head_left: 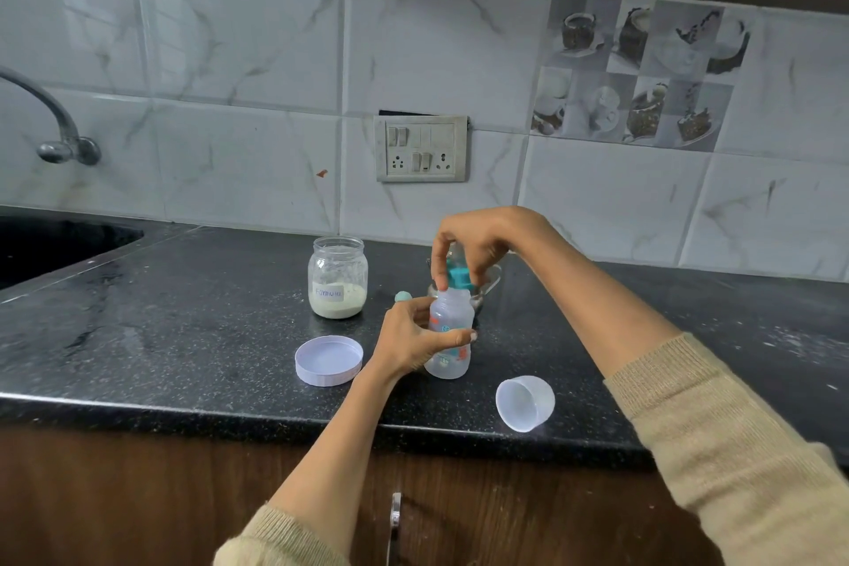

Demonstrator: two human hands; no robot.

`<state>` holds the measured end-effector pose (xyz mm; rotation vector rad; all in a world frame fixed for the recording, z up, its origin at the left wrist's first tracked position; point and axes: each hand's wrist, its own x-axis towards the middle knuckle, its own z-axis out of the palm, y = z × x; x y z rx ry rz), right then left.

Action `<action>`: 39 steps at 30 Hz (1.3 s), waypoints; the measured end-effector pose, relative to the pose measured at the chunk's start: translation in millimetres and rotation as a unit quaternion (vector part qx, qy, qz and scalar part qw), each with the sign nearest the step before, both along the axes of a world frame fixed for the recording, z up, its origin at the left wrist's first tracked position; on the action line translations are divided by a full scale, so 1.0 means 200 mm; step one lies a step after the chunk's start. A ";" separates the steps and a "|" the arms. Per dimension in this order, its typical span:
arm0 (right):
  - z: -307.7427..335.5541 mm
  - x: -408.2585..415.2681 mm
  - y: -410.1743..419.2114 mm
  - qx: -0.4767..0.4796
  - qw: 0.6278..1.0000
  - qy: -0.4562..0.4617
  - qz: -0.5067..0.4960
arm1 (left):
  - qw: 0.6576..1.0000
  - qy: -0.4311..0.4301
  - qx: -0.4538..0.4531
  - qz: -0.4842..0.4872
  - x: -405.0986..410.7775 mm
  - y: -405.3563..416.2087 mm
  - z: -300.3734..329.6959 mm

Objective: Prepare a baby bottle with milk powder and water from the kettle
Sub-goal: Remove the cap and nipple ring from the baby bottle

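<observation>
A clear baby bottle (450,317) stands upright on the black counter (183,326). My left hand (409,340) grips its body from the left. From above, my right hand (478,244) pinches the teal nipple ring (459,277) at the bottle's neck. An open glass jar (337,277) labelled formula holds pale milk powder at its bottom, left of the bottle. The jar's white lid (328,359) lies upside down in front of it. A small teal object (402,296) pokes out behind my left hand. Behind the bottle a steel vessel (489,283) is mostly hidden.
The bottle's clear dome cap (524,402) lies on its side near the counter's front edge, right of the bottle. A sink (55,244) and tap (59,138) are at far left. A switchboard (420,148) sits on the tiled wall.
</observation>
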<state>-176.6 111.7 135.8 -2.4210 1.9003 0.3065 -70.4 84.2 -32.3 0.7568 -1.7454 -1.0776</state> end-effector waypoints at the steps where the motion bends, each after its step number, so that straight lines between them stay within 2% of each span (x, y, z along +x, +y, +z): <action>1: 0.03 -0.02 0.01 -0.009 1.000 -0.010 -0.003 | 1.000 0.000 0.002 0.000 0.00 0.00 0.00; 6: 0.05 -0.19 0.06 -0.028 0.985 -0.159 -0.057 | 1.000 -0.008 0.008 0.003 0.00 -0.02 -0.01; 10: -0.12 -0.39 0.11 -0.065 0.946 -0.303 -0.097 | 1.000 -0.005 0.008 0.007 0.00 -0.01 -0.02; 16: -0.49 -0.57 0.12 -0.073 0.905 -0.393 -0.145 | 1.000 -0.008 0.003 0.008 0.01 0.02 -0.01; 21: -0.64 -0.57 0.07 -0.075 0.902 -0.392 -0.163 | 1.000 -0.009 0.001 0.010 0.01 0.02 -0.02; 25: -0.63 -0.52 0.01 -0.064 0.937 -0.313 -0.142 | 1.000 -0.007 -0.002 0.006 0.01 0.04 -0.01; 28: -0.62 -0.51 -0.01 -0.057 0.949 -0.274 -0.146 | 1.000 -0.011 -0.003 0.009 0.01 0.04 -0.02; 39: -0.58 -0.50 0.08 -0.027 0.943 -0.306 -0.131 | 0.999 -0.029 0.004 0.033 0.02 0.04 -0.02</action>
